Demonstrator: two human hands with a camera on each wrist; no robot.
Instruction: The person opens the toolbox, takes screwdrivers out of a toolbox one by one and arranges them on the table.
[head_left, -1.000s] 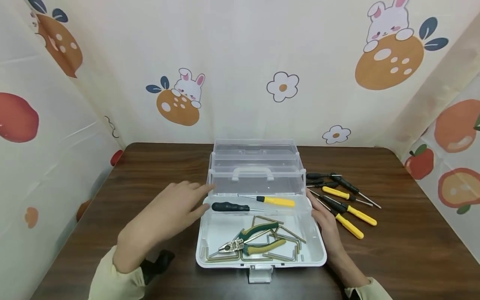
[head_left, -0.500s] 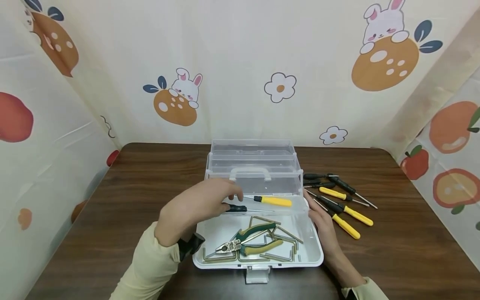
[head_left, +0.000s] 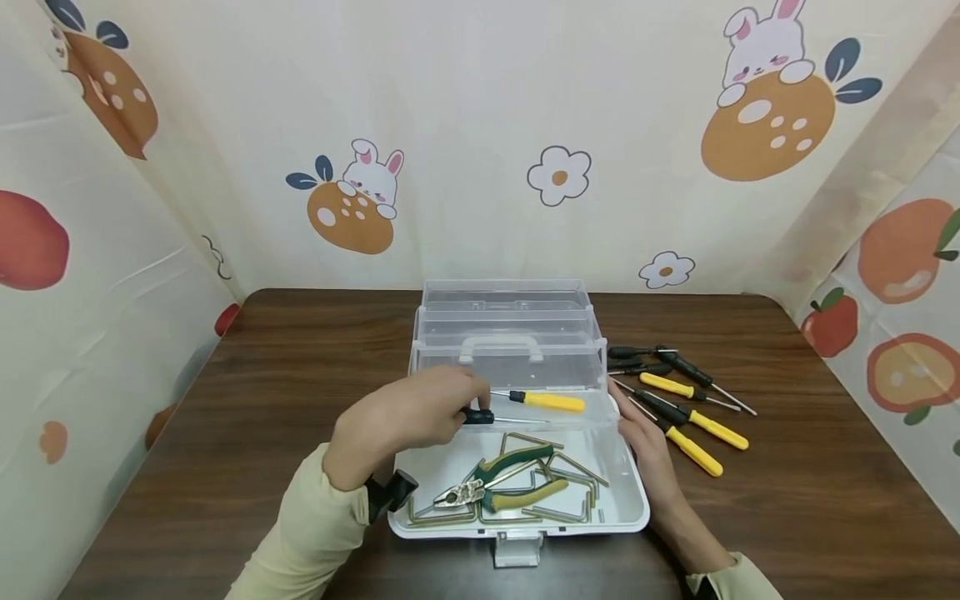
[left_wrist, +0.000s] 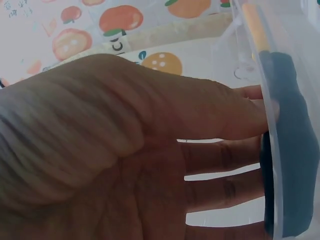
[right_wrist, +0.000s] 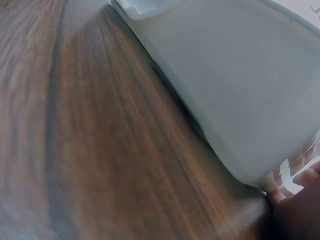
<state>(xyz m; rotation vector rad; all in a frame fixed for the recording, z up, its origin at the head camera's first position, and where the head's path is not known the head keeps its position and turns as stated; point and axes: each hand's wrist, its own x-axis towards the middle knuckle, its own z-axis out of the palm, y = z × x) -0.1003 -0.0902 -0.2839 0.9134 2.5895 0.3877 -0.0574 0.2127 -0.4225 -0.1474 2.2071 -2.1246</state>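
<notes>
In the head view my left hand (head_left: 420,412) has its fingers around the handle end of a black-handled screwdriver (head_left: 480,416) lying in the clear tray. The left wrist view shows the thumb and fingers at the dark handle (left_wrist: 292,150), partly seen through the clear tray wall. A yellow-handled screwdriver (head_left: 553,402) lies just behind it. My right hand (head_left: 651,462) holds the right side of the toolbox (head_left: 637,521) near its back corner; only some fingertips show in the right wrist view. Pliers (head_left: 517,479) and several hex keys (head_left: 558,515) lie in the white base.
Several more screwdrivers (head_left: 693,450) with yellow or black handles lie on the wooden table (head_left: 315,342) right of the toolbox. Its clear lid (head_left: 506,321) stands raised at the back. A latch (head_left: 517,550) hangs at the front. A patterned curtain surrounds the table.
My left hand has moved right from the toolbox's left edge over the tray and closed on the black screwdriver's handle. The right hand has stayed at the toolbox's side.
</notes>
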